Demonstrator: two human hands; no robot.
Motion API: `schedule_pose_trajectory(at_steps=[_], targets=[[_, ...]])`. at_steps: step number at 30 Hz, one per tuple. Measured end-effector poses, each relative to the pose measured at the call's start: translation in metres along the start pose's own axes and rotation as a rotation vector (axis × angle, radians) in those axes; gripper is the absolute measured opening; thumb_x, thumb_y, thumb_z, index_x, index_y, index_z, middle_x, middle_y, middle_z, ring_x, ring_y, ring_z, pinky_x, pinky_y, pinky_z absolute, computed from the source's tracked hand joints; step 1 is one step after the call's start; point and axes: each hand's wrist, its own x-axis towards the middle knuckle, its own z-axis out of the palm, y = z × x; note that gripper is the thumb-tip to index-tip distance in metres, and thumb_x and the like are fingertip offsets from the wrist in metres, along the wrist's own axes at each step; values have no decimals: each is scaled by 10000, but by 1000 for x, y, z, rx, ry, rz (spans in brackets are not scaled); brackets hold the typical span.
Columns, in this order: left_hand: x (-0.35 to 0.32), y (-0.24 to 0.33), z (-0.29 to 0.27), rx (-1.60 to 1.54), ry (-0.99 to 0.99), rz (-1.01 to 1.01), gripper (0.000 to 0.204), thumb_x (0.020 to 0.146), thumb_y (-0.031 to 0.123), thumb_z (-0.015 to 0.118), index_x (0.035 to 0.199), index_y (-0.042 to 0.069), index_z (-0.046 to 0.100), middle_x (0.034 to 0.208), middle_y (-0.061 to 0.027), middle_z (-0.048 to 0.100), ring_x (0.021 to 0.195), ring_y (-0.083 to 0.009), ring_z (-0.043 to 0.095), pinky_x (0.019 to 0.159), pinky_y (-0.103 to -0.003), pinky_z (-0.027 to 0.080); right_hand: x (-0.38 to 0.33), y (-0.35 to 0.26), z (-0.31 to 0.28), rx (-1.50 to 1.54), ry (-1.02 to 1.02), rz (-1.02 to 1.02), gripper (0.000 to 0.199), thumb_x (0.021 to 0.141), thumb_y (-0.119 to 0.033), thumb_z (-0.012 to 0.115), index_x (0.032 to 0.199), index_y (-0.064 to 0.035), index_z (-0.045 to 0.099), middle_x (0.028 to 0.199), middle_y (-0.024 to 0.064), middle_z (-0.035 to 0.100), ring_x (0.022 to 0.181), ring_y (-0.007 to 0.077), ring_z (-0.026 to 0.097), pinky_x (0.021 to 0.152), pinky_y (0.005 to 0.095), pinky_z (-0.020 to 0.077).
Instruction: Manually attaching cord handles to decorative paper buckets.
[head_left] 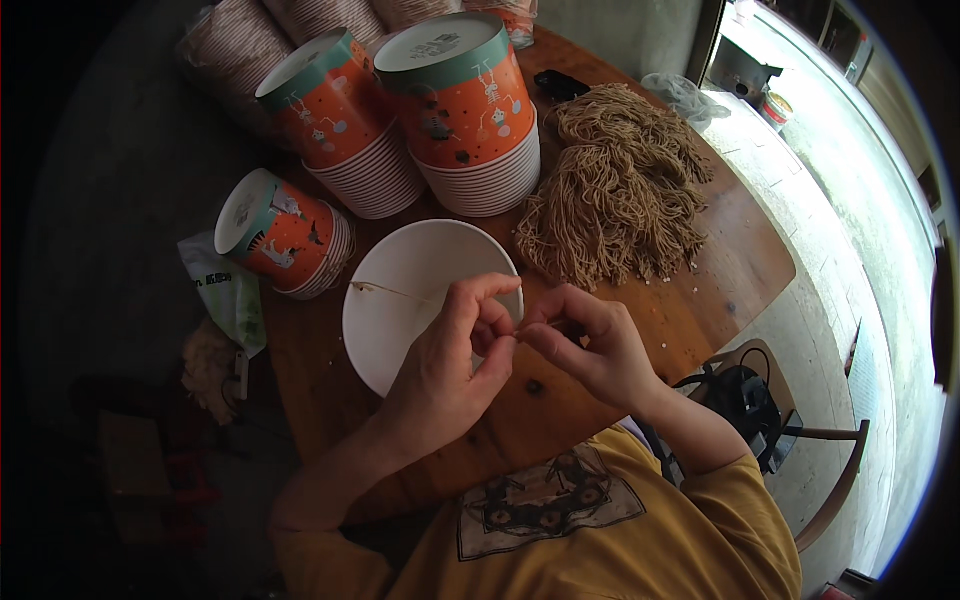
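My left hand [448,352] and my right hand [598,342] meet above the near right rim of a white paper bucket [400,255]. The fingers of both are pinched together, thumb against index finger, on a thin tan string [392,291]. One length of it runs from my left hand across the bucket's opening, and its knotted-looking end lies over the left rim. Where the fingertips meet, the string is mostly hidden. Just beyond my right hand lies a large heap of tan strings [618,190] on the wooden table [740,255].
Two tall stacks of orange and green printed buckets [455,115] [340,120] stand upside down at the back. A shorter stack [285,235] leans at the left edge, by a white and green bag [225,290]. A chair [835,470] holding a black bag [745,405] is at right.
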Motion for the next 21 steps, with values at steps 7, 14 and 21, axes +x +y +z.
schedule_pose_trajectory(at_steps=[7, 14, 21], targets=[[-1, 4, 0, -8, -57, -41, 466, 851, -72, 560, 1266, 41, 380, 872, -67, 515, 762, -144, 551, 663, -288, 474, 1, 1, -2, 294, -48, 141, 162, 921, -162, 616, 965, -6, 612, 865, -25, 625, 802, 11, 547, 705, 187, 456], [-4, 8, -1, 130, -35, -72, 254, 880, -25, 562, 1092, 21, 431, 890, -117, 517, 783, -247, 562, 686, -355, 469, 1, 6, -3, 310, -52, 155, 165, 915, -165, 628, 969, -10, 618, 872, -30, 625, 797, 10, 543, 708, 180, 452], [-6, 9, -1, 386, -16, -1, 149, 887, 3, 540, 1021, 17, 475, 931, -147, 497, 892, -336, 538, 751, -431, 441, 0, 6, -1, 248, -40, 157, 155, 905, -171, 642, 943, -21, 624, 746, -73, 558, 676, -17, 454, 586, 164, 388]])
